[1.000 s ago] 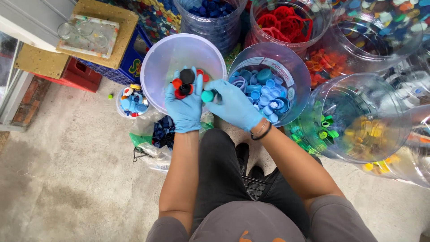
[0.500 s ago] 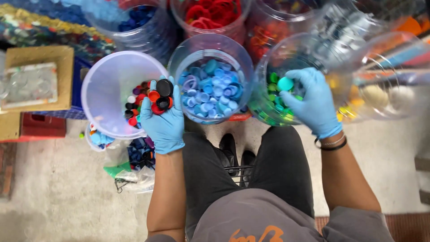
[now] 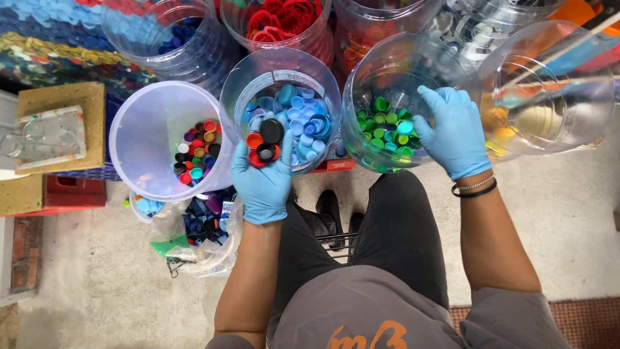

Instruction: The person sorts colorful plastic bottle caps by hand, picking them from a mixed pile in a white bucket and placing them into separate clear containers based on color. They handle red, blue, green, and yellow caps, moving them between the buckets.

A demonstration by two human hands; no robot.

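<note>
My left hand [image 3: 261, 178], in a blue glove, cups a few red and black bottle caps [image 3: 265, 143] in front of the clear jar of light blue caps [image 3: 303, 110]. My right hand [image 3: 455, 132], also gloved, is spread with nothing in it, its fingers over the rim of the clear jar of green caps [image 3: 378, 129]. A teal cap [image 3: 405, 126] lies among the green ones just left of the fingertips. The white bucket [image 3: 132, 129] to the left holds mixed caps [image 3: 194, 152].
Jars of dark blue caps [image 3: 174, 39] and red caps [image 3: 284, 19] stand behind. A clear jar with yellow caps [image 3: 549, 97] lies at the right. A plastic bag of caps [image 3: 200, 226] sits on the concrete floor by my left knee. Crates and boards [image 3: 58, 139] are at the left.
My right hand carried a teal cap from my left hand to the green jar and let it go; its fingers are now spread. My left hand still holds its caps.
</note>
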